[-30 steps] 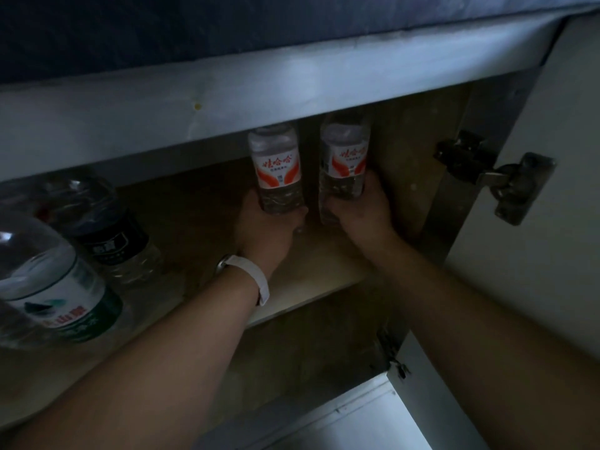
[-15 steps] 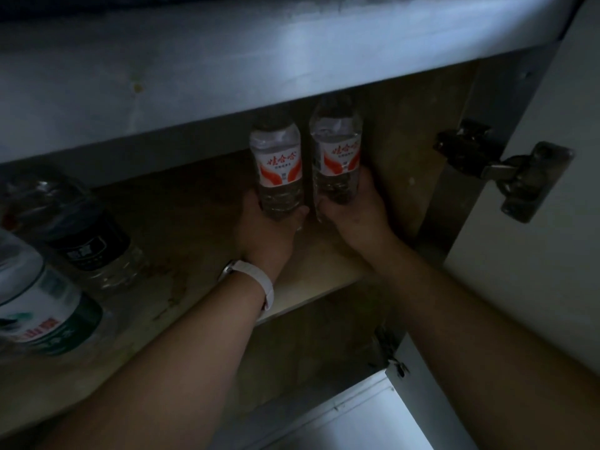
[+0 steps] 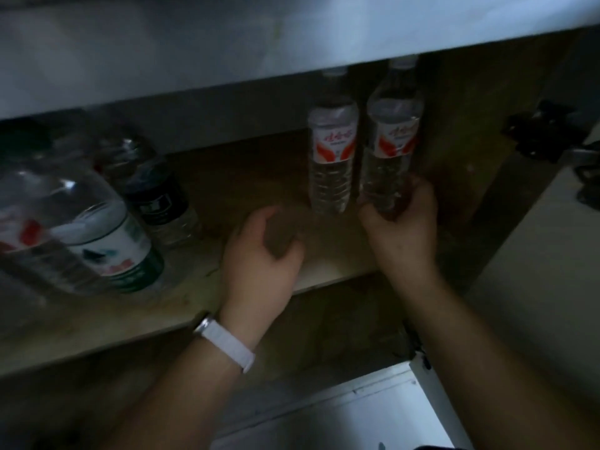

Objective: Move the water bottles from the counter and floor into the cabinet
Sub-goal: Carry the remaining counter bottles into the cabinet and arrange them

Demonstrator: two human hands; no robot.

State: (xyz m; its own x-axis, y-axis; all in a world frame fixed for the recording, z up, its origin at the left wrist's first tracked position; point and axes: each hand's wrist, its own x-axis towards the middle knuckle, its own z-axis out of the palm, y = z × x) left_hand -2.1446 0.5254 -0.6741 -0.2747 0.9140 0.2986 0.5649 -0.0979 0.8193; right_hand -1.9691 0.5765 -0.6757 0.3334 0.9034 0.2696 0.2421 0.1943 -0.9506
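Inside the dim cabinet, two small water bottles with red-and-white labels stand upright side by side on the wooden shelf, towards its right end, close together with a narrow gap between them. The right hand grips the lower part of the right water bottle, with the fingers curled round its base. The left water bottle stands free on the shelf. The left hand hovers just below and to the left of it, apart from it, fingers loosely curled and holding nothing. A white watch strap circles the left wrist.

At the left end of the same shelf is a large bottle with a green-and-white label. A dark-labelled bottle is just behind it, and a blurred bottle with a red mark is at the far left. A white rail runs across the top of the opening and hides the caps of the two small bottles. On the right, a dark metal hinge joins the cabinet side to the open white door.
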